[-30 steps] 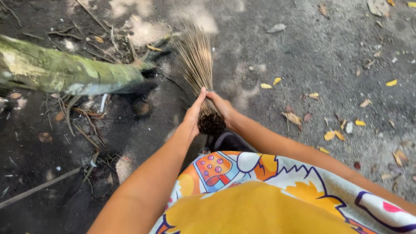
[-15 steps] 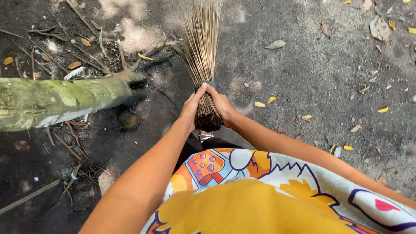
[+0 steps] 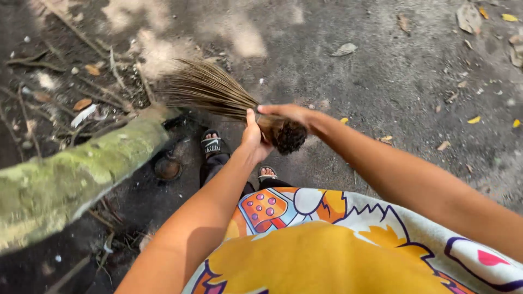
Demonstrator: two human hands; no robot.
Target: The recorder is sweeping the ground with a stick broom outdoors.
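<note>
Gripping the bound butt end of a stick broom [image 3: 218, 95], both hands close around it side by side: the left hand [image 3: 252, 136] wraps the bundle from the near side, thumb up, and the right hand [image 3: 289, 113] lies over the top, just beyond it toward the dark cut end. From this grip the broom's long axis runs nearly level and away to the left, its bristles fanning out over the end of a mossy log [image 3: 76, 174]. Below the grip stand two sandalled feet [image 3: 212, 144]. Scattered yellow leaves [image 3: 474, 119] lie well off to the right, behind the butt end.
</note>
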